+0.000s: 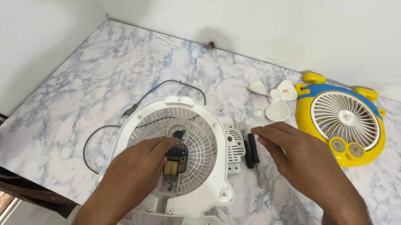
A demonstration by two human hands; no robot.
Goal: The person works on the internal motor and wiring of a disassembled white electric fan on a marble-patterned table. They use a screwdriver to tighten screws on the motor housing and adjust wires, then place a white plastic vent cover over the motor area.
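The blue-veined white marble-pattern tabletop [119, 69] is stretching across the whole view. Lying on it at centre is the round white plastic fan housing [204, 192], grille facing up, its dark cable [96, 136] looping off to the left. The yellow-and-blue plastic fan front cover [346, 119] is sitting well apart at the right. The left hand [132, 178] is resting on the grille, fingers together, tips touching the small black-and-copper motor [177, 159] at the hub. The right hand [296, 159] is hovering beside the housing, fingers loosely apart, gripping nothing, just over the black-handled screwdriver [253, 151]. The white three-blade propeller [273, 99] is lying beyond it, near the cover.
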